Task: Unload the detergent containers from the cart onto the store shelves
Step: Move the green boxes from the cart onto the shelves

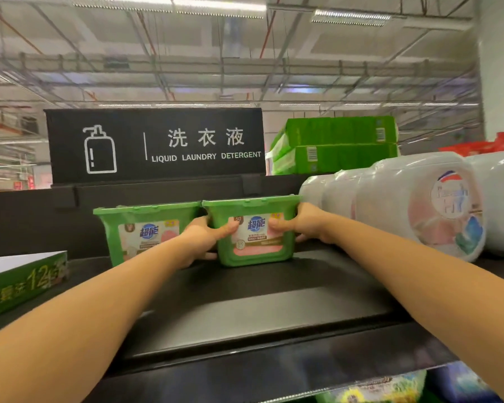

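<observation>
1. A green detergent tub [255,251] with a pink-and-white label and its lid closed stands upright on the black top shelf [245,309]. The left hand [204,237] and right hand [309,223] grip its two sides.
2. A second green tub [134,225] with the same label stands upright just to its left, the two rims meeting.

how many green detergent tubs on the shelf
2. One green tub is gripped by the left hand and right hand; the second tub stands just left of it. More could hide behind them.
</observation>
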{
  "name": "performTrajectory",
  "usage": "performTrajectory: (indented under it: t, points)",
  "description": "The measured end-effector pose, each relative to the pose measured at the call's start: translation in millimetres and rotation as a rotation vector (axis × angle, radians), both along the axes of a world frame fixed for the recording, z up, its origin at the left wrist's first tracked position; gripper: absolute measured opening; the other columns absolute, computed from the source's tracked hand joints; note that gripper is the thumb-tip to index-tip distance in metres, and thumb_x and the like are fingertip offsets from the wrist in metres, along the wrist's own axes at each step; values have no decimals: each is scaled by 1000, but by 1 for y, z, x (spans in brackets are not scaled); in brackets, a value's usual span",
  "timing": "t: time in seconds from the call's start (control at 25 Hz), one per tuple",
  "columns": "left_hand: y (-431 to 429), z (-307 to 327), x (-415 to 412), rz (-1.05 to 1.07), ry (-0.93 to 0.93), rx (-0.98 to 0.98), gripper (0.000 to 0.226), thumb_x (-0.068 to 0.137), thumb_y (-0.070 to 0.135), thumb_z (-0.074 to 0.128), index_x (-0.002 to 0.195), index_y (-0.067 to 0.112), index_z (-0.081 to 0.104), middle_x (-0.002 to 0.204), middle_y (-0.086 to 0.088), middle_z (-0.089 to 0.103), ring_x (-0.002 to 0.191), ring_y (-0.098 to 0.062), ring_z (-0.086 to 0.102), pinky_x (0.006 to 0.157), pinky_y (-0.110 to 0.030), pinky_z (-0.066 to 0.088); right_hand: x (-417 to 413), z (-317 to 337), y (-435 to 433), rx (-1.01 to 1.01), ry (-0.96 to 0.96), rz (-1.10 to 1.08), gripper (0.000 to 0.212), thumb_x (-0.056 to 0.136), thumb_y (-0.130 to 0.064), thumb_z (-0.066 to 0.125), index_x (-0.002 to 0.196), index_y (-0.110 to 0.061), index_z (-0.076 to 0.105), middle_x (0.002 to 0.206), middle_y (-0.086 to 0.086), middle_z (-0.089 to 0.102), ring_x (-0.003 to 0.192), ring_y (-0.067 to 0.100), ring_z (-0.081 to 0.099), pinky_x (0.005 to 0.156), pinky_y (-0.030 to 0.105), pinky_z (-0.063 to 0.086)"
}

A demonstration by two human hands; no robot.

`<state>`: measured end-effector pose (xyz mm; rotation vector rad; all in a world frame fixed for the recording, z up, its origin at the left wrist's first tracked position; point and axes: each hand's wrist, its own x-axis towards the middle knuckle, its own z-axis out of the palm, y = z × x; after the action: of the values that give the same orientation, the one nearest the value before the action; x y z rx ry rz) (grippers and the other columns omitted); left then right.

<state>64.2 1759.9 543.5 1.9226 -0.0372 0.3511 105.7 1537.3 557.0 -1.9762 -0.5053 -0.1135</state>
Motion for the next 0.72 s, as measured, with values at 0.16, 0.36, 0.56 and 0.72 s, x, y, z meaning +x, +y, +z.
performTrajectory:
  t: [0.16, 0.36, 0.56, 0.72]
  points:
    - [-1, 0, 4, 300, -102, 238, 56, 78, 53, 70, 107, 5, 63, 106, -10, 68, 98, -28, 66, 81, -43, 58, 12, -4, 13, -4, -106, -90, 58, 78, -35, 78, 124, -9, 54, 121, 8, 65, 111, 24, 62, 92, 44, 54]
    - [-3, -7, 7, 300, -79, 266, 54, 77, 32, 80, 117, 5, 57, 118, -10, 65, 108, -27, 60, 89, -36, 51, 14, -13, 20, 9, -186, -250, 74, 75, -40, 79, 127, -6, 41, 128, 9, 58, 116, 26, 57, 97, 46, 50]
    - [-3, -9, 6, 335, -100, 294, 64, 71, 27, 85, 123, 6, 54, 120, -10, 64, 106, -29, 62, 91, -40, 53, 12, -16, 12, 21, -133, -186, 58, 78, -33, 78, 123, -10, 49, 123, 5, 62, 108, 23, 60, 84, 40, 56]
    - [3, -1, -13, 371, -29, 357, 35, 80, 27, 76, 108, 7, 67, 93, -10, 70, 79, -24, 66, 72, -35, 57, 1, -13, 9, -34, -130, -225, 42, 79, -31, 78, 107, -6, 60, 98, 6, 66, 82, 18, 61, 65, 36, 54]
